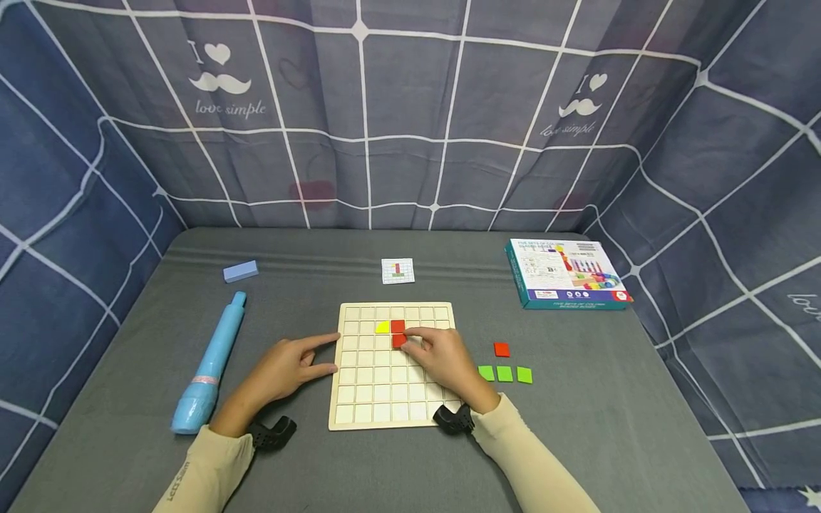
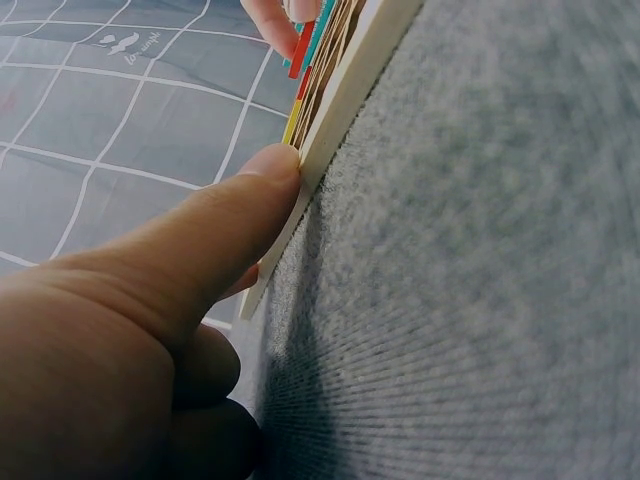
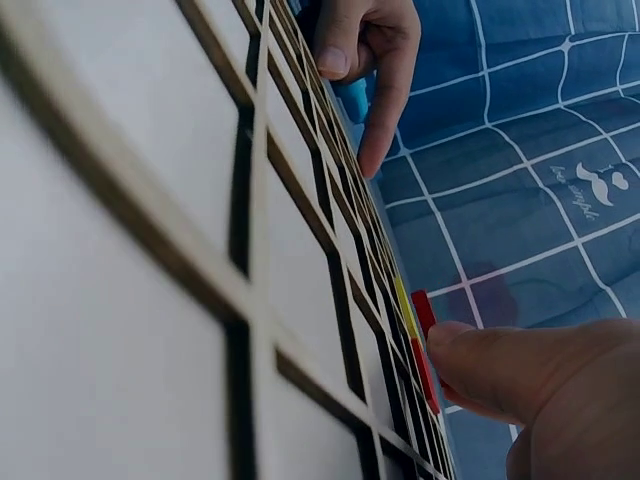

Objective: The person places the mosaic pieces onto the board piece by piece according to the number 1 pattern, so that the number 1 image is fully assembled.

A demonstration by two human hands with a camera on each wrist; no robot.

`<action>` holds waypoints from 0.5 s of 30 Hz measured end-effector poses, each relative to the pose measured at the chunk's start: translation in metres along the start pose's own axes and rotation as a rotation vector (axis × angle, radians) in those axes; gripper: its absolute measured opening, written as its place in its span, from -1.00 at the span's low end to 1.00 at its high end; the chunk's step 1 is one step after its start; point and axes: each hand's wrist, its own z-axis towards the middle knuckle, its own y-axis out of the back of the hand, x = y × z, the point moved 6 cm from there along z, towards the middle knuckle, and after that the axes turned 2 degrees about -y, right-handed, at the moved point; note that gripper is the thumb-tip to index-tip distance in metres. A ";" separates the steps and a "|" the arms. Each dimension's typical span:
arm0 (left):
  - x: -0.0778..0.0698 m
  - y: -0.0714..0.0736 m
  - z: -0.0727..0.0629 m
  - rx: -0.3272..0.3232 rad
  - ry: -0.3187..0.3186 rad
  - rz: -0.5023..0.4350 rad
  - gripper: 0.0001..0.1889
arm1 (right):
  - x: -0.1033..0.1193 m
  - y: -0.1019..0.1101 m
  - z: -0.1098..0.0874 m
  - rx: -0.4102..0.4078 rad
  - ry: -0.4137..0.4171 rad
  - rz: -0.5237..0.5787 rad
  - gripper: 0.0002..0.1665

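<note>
A pale wooden grid board (image 1: 365, 394) lies on the table between the hands. My left hand (image 1: 285, 367) touches its left edge with a straight thumb and index finger, the other fingers bent. In the right wrist view, my right hand (image 3: 560, 375) pinches a red square tile (image 3: 424, 312), tilted and just off the board. That held red tile (image 1: 398, 342) shows in the head view at the fingertips. Just beyond it, another red tile (image 1: 398, 325) sits on the grid, beside a yellow tile (image 1: 382, 327) with a rounded corner.
Right of the board lie a loose red tile (image 1: 502, 349) and three green tiles (image 1: 504, 374). A small pattern card (image 1: 398, 271) lies behind the board. A game box (image 1: 567, 274) is at back right, a blue block (image 1: 240, 271) and blue microphone-shaped object (image 1: 208, 367) at left.
</note>
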 end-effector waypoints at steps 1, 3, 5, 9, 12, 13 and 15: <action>0.000 0.000 0.000 0.001 0.000 -0.001 -0.40 | 0.000 0.000 -0.001 0.000 0.002 -0.007 -0.70; -0.001 -0.001 0.000 0.004 0.005 -0.003 -0.40 | -0.001 -0.001 -0.002 -0.002 0.004 -0.020 -0.69; -0.001 -0.002 0.000 0.005 0.006 -0.005 -0.40 | -0.002 -0.001 -0.003 -0.012 0.012 -0.027 -0.69; -0.002 -0.001 0.000 0.002 0.002 -0.007 -0.39 | -0.001 0.000 -0.002 -0.041 0.040 -0.034 -0.70; -0.001 -0.001 0.000 -0.001 0.000 -0.005 -0.39 | -0.002 -0.002 -0.001 -0.046 0.043 -0.041 -0.70; 0.000 0.000 0.001 -0.001 0.000 -0.003 -0.39 | -0.003 -0.002 0.000 -0.045 0.041 -0.045 -0.70; 0.000 0.000 0.001 -0.001 0.001 -0.006 -0.40 | -0.003 -0.003 0.001 -0.043 0.039 -0.053 -0.70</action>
